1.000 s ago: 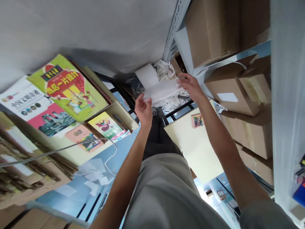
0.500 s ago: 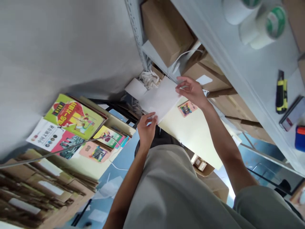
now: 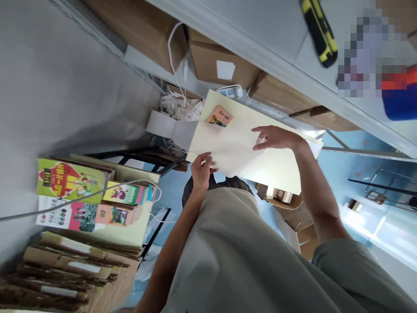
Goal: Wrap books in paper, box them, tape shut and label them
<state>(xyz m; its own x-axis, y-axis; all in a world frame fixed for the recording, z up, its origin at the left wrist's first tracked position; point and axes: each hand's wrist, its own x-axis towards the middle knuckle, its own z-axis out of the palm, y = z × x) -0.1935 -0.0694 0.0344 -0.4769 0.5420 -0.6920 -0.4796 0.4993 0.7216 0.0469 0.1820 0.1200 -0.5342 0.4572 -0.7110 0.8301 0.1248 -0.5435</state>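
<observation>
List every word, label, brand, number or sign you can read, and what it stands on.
"最后一片": green book; its last characters are unclear.
"中国": white-and-pink book; the rest is unclear.
Too small or blurred to read: print on the yellow book, lower pink booklet and upper pink booklet.

there is one left hand (image 3: 201, 174) and one right hand (image 3: 278, 137), together two. there is one white sheet of paper (image 3: 234, 150). there are two pale tabletops (image 3: 283, 171), four book covers (image 3: 73, 181) on one of them and one small pink booklet (image 3: 220, 116) on the other. also there is one yellow-black cutter (image 3: 319, 34).
</observation>
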